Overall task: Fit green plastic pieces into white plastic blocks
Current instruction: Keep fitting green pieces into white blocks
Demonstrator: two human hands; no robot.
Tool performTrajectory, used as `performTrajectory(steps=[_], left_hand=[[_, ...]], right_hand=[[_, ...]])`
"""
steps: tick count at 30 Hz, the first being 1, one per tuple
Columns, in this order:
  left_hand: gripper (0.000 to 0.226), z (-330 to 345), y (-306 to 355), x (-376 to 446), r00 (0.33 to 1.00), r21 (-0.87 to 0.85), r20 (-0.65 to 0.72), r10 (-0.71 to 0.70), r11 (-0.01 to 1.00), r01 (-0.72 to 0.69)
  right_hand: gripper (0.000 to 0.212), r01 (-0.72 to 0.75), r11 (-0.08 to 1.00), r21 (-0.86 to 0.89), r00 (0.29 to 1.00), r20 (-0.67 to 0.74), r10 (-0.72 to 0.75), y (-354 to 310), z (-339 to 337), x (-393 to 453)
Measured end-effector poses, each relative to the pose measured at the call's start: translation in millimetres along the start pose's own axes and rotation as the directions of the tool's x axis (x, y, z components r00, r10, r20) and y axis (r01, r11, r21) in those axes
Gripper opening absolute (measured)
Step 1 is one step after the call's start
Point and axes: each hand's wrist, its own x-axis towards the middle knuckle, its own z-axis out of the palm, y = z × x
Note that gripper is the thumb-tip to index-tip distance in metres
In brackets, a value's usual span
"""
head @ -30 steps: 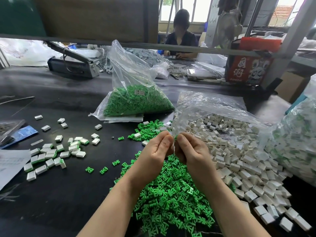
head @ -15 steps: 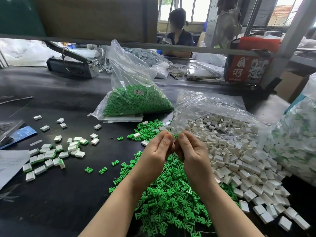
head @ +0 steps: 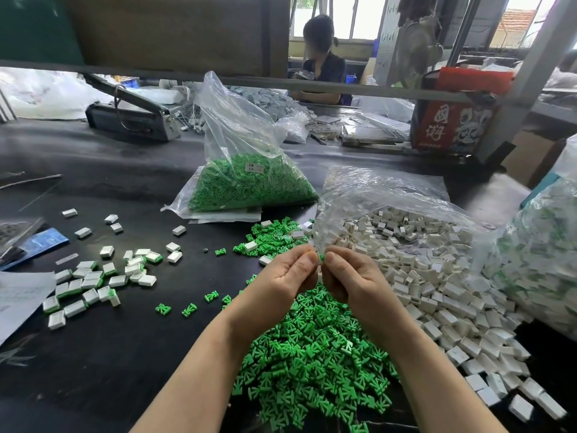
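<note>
I find both hands raised just above the dark surface (head: pixel 125 354), meeting thumb to thumb over the heap of loose green pieces (head: pixel 312 354). The left hand (head: pixel 281 282) has its fingers curled, thumb and forefinger pressed together at the tip. The right hand (head: pixel 349 282) is curled the same way. Between the two thumb tips I see a small green piece (head: pixel 321 257), pinched by the right grip and touching the left thumb. A sliver of white shows just below it between the hands; I cannot tell whether that is a block held in the left grip.

The white blocks (head: pixel 437 276) lie spilled from an open clear bag (head: pixel 384 189) on the right, touching the green heap along its right edge. A sealed bag of green pieces (head: pixel 249 185) stands beyond the hands, well apart from them. To the left, near the surface edge, a scattered group of finished blocks (head: pixel 90 282) shows green at their rims. Three single green pieces lie between that group and the heap. Another bag of assembled parts (head: pixel 540 260) sits at the far right.
</note>
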Motion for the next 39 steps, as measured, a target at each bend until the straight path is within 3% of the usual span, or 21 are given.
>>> performTrajectory(steps=[10, 15, 18, 23, 26, 29, 33, 39], left_hand=[[0.045, -9, 2, -3, 0.997, 0.089, 0.082, -0.008, 0.996, 0.0], [0.028, -13, 2, -4, 0.993, 0.072, 0.108, -0.055, 0.996, 0.047], [0.025, -13, 0, -3, 0.997, 0.071, 0.068, -0.044, 0.997, 0.039], [0.036, -16, -3, 2, 0.997, 0.03, 0.025, -0.067, 0.997, 0.067], [0.036, -17, -7, 4, 0.994, -0.006, 0.037, -0.103, 0.995, 0.104], [0.033, -21, -8, 4, 0.992, -0.049, 0.025, -0.123, 0.991, 0.124], [0.031, -23, -6, 3, 0.995, -0.03, 0.024, -0.101, 0.994, 0.102], [0.033, -13, -2, 2, 0.994, -0.032, 0.051, -0.092, 0.995, 0.094]], right_hand=[[0.033, -0.064, 0.996, -0.055, 0.994, 0.083, 0.068, 0, -4, -2], [0.036, -0.068, 0.996, -0.056, 0.987, 0.142, 0.075, -1, -5, -3], [0.039, -0.055, 0.994, -0.093, 0.992, 0.105, 0.065, 3, -3, -2], [0.013, 0.113, 0.912, -0.393, 0.985, -0.075, -0.154, 14, 2, 1], [0.012, 0.218, 0.821, -0.527, 0.945, -0.097, -0.313, 18, 2, 1], [0.024, 0.175, 0.766, -0.619, 0.907, -0.202, -0.37, 19, 4, 2], [0.031, 0.082, 0.939, -0.334, 0.888, -0.403, -0.221, 14, 0, 4], [0.028, 0.074, 0.997, -0.006, 0.946, -0.315, -0.072, 10, 7, 3]])
